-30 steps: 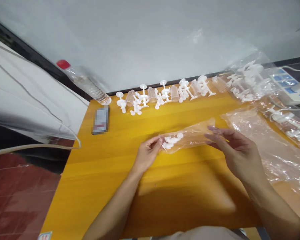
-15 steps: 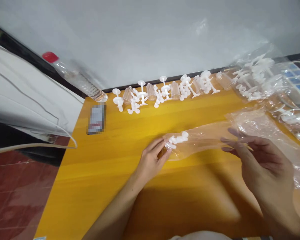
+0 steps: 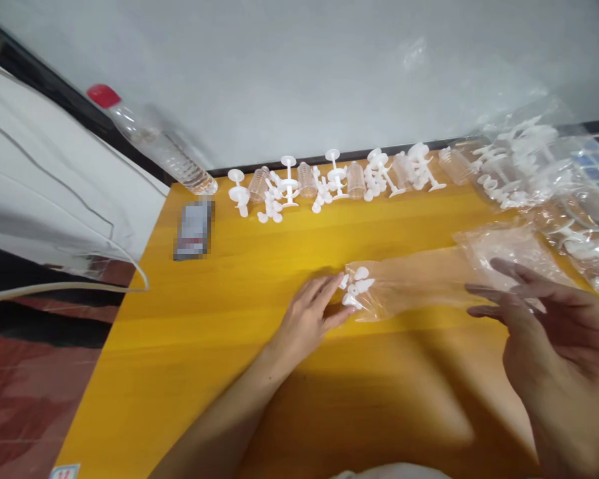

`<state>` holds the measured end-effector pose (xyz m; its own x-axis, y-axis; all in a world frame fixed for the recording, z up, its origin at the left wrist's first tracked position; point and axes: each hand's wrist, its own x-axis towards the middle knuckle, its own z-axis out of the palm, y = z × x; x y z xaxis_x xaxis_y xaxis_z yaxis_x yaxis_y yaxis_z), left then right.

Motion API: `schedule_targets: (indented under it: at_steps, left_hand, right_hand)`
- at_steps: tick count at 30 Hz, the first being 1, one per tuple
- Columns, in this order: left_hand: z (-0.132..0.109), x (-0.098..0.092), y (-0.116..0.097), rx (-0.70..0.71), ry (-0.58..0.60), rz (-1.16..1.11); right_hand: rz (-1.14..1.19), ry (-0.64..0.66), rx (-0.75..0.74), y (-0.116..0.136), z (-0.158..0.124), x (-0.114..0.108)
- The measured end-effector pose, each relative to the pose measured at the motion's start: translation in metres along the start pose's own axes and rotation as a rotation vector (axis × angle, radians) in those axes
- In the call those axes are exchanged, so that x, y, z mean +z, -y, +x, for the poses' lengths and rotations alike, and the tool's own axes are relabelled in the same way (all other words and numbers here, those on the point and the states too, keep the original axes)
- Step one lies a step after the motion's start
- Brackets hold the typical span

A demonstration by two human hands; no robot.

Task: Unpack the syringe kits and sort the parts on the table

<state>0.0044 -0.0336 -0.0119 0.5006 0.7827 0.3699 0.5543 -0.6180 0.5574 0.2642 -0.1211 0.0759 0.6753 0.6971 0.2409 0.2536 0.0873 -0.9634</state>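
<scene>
A small clear plastic bag (image 3: 409, 286) lies on the yellow table (image 3: 229, 372), with a few small white plastic pieces (image 3: 357, 287) bunched at its left end. My left hand (image 3: 309, 316) rests on the table, fingers stretched out, their tips touching that end of the bag. Lifted above the table to the right, my right hand (image 3: 549, 339) has its fingers spread and holds nothing; its fingertips are near the bag's right end.
Along the table's far edge runs a row of white plastic stems and small clear cups (image 3: 329, 183). A water bottle with a red cap (image 3: 152, 143) leans at the back left, a dark phone (image 3: 194, 229) below it. Larger clear bags of parts (image 3: 529, 166) crowd the right side.
My right hand let go of the bag and pulled back to the right. My left hand lowered the bag's end to the table and opened out over it.
</scene>
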Motion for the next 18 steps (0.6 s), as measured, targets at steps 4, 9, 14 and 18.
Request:
schedule_targets:
  at_steps: [4, 9, 14, 18]
  left_hand:
    - [0.004, 0.006, -0.011, -0.009, 0.025, 0.105]
    - [0.008, 0.014, -0.025, -0.037, 0.051, 0.250]
    - [0.014, 0.020, -0.033, -0.073, 0.024, 0.323]
    - [0.028, 0.030, -0.044, -0.075, 0.049, 0.299]
  right_hand:
    - [0.004, -0.017, -0.014, 0.003, -0.003, -0.002]
    - [0.001, -0.017, -0.059, 0.018, -0.010, -0.003]
    - [-0.013, -0.069, -0.106, 0.021, -0.008, -0.005]
    - [0.051, -0.044, -0.163, 0.012, -0.006, -0.008]
